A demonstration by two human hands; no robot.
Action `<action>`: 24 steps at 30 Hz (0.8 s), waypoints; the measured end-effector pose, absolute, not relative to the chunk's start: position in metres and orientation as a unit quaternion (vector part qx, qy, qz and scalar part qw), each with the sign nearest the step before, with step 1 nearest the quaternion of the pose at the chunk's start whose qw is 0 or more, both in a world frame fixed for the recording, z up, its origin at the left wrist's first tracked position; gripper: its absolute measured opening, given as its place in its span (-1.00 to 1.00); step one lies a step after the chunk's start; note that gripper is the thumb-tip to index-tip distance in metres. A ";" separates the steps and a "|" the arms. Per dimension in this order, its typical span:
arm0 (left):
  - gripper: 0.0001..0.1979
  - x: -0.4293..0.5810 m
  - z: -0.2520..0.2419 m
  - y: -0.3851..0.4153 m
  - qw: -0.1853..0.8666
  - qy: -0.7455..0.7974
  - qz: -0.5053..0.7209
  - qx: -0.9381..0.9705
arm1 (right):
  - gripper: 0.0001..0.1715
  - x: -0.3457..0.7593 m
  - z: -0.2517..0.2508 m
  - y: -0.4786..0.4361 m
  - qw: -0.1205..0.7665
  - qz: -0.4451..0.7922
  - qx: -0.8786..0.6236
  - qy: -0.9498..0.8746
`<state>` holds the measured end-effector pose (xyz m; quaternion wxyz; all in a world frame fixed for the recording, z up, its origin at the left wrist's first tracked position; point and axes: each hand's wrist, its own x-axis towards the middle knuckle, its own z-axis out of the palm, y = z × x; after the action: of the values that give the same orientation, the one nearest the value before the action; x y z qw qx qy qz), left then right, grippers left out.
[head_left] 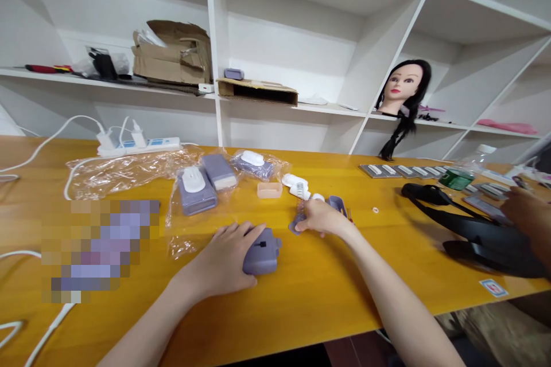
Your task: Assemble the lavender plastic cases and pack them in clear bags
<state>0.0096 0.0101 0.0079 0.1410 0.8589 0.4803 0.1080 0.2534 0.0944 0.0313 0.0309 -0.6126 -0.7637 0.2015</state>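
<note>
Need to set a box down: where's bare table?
Bare: the table between the forearms, and between right hand, holding a purple piece, and black strap. Crowded: bags and small parts behind the left hand gripping the device.

No text legible anywhere from where I stand.

- Small white sticker (493,287), flat on the yellow wooden counter (327,292) near its front right edge: blue and red print, too small to read.
- Long white power strip (140,146), back left of counter: blue band along its face, lettering not resolvable.
- Clear plastic bottle with green label (457,178), far right: label print blurred.
- Torn brown cardboard box (172,54) on the white shelf: no printing made out.
- Purple-grey plastic device (262,252), front centre: dark moulded mark on top, not readable as letter or number.
</note>
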 end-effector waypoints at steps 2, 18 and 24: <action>-0.15 0.009 0.007 0.011 0.138 0.480 0.110 0.859 | -0.78 0.246 0.026 0.095 0.035 0.192 -0.592 -0.782; -0.21 0.008 0.012 0.011 0.173 0.487 0.190 0.835 | -0.77 0.247 0.036 0.088 0.258 0.266 -0.445 -0.815; -0.22 0.010 0.015 0.013 0.179 0.468 0.274 0.821 | -0.54 0.250 0.052 0.073 0.342 0.383 -0.362 -0.778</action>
<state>0.0105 0.0134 0.0149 0.1786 0.8209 0.4684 0.2735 0.2499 0.0735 0.0517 0.3418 -0.3624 -0.7781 0.3827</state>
